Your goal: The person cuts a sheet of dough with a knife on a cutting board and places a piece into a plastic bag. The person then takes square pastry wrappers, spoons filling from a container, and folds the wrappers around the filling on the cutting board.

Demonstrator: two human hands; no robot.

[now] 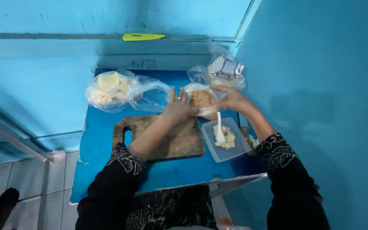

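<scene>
A clear plastic bag of brown crumbs (202,99) lies at the far edge of a small blue table (103,170). My left hand (177,106) rests flat against the bag's left side, fingers apart, a ring on one finger. From the right, my right hand (234,99) grips the bag's plastic edge. Just in front of the bag stands a clear square container (225,139) with pale filling and a white spoon (219,130) in it. A wooden cutting board (167,138) lies under my left forearm.
A bigger clear bag of pale yellow pieces (111,90) sits at the table's back left. Another bag holds a checked cloth (225,68) at the back right. A yellow-green knife sheath (143,37) lies on the wall ledge. Blue walls close in behind and right; tiled floor left.
</scene>
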